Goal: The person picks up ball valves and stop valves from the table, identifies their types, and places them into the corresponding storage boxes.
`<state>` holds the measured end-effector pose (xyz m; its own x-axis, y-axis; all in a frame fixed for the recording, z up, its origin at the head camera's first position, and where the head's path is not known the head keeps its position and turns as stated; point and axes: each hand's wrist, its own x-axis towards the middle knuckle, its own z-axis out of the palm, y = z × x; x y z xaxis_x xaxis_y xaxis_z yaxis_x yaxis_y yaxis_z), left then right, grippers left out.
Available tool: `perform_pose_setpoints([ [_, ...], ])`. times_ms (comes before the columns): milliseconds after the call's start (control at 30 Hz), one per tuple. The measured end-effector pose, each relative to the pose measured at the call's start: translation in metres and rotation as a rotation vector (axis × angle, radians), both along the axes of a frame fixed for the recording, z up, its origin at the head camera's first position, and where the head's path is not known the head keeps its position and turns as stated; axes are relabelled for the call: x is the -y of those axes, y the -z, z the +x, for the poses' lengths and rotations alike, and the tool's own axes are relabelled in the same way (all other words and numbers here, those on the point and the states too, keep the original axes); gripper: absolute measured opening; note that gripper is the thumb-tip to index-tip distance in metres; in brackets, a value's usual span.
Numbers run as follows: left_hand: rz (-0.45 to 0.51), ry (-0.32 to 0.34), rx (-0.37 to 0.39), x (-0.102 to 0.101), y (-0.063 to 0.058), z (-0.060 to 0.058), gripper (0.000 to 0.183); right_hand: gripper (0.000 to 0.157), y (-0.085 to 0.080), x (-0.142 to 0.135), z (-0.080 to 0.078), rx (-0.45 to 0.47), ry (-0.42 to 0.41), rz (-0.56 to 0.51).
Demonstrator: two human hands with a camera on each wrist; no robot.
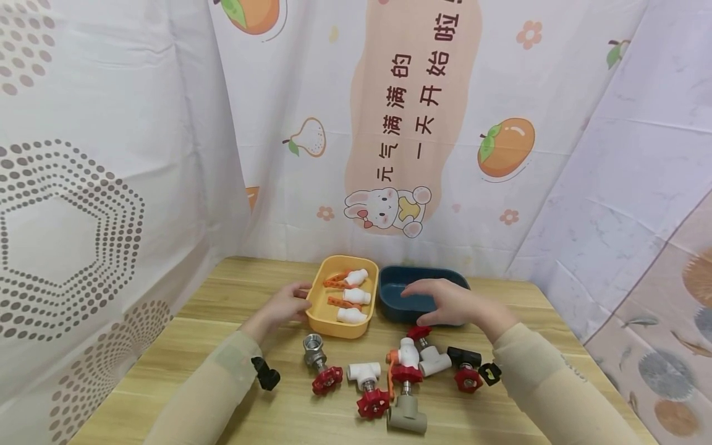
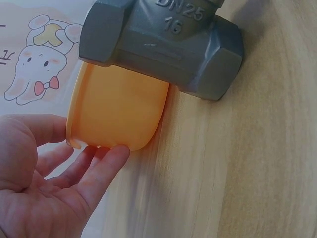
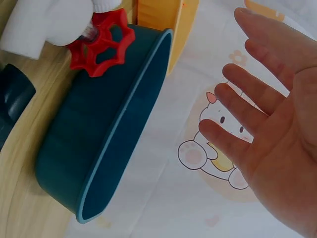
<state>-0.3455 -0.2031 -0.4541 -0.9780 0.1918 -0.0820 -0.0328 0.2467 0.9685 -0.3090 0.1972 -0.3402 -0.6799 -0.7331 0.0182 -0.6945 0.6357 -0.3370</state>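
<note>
My left hand [image 1: 286, 304] touches the left side of a yellow bin [image 2: 121, 106] with fairly straight fingers. Inside that bin lie white ball valves [image 1: 356, 296] with orange lever handles. Over the blue bin [image 1: 392, 303] hovers my right hand [image 3: 277, 129], fingers spread and holding nothing. In front of the bins are several valves with red handwheels: a metal valve [image 1: 314, 355], a white one [image 1: 364, 374], a grey one [image 1: 407, 414], a black one [image 1: 464, 356] and a light one [image 1: 435, 361] against the blue bin. Among them lies a white ball valve [image 1: 408, 352] with an orange lever.
The bins stand side by side towards the back of the wooden table [image 1: 222, 296]. A printed curtain [image 1: 311, 185] hangs behind it, with more cloth at both sides. In the left wrist view, the grey metal valve body [image 2: 158, 44] covers part of the yellow bin.
</note>
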Motion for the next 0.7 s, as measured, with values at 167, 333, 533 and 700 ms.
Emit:
perform_pose_setpoints([
  [167,-0.001,0.001,0.001,0.000,0.000,0.000,0.058,0.054,0.008,0.001,0.000,0.020,0.023,0.043],
  [333,-0.003,0.001,0.002,0.000,-0.001,0.001,0.058,0.054,0.017,0.003,0.001,0.053,0.029,0.069],
  [533,-0.001,0.003,0.004,0.000,0.001,-0.001,0.058,0.052,0.026,0.006,0.002,0.089,0.006,0.094],
  [700,0.005,0.000,0.003,0.000,0.003,-0.001,0.058,0.049,0.035,0.008,0.002,0.118,0.003,0.092],
])
